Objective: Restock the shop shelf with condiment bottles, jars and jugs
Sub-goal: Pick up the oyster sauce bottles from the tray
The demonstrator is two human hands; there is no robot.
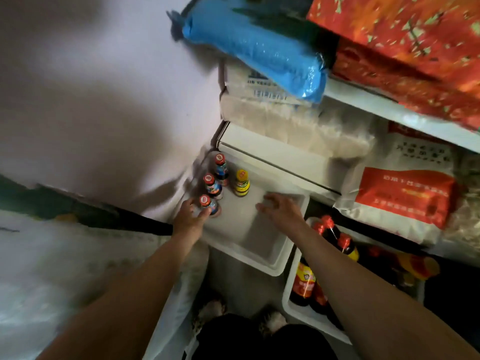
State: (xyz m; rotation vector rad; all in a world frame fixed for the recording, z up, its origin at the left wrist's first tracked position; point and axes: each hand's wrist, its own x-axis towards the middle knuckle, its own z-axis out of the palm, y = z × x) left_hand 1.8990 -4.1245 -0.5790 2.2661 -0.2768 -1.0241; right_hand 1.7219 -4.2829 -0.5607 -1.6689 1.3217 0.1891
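Left hand (191, 216) is wrapped round the nearest red-capped bottle (209, 205) at the shelf (262, 258) corner; right hand (279, 209) hovers loose and holding nothing just beside it; my worry is that bottle bumping the two red-capped ones (217, 175) right behind it; the yellow-capped bottle (242, 183) stands beyond the right hand; blurry shot though.

We can't read the labels on the three red-capped bottles (213, 187) at about 9 o'clock of the white shelf tray (259, 245), too small and smeared; our left hand (191, 216) covers the base of the nearest one; our right arm hides most of the dark bottles (335, 237) at 4 o'clock; the red sack (405, 196) print is blurred; the orange boxes (405, 35) run off the top-right edge.
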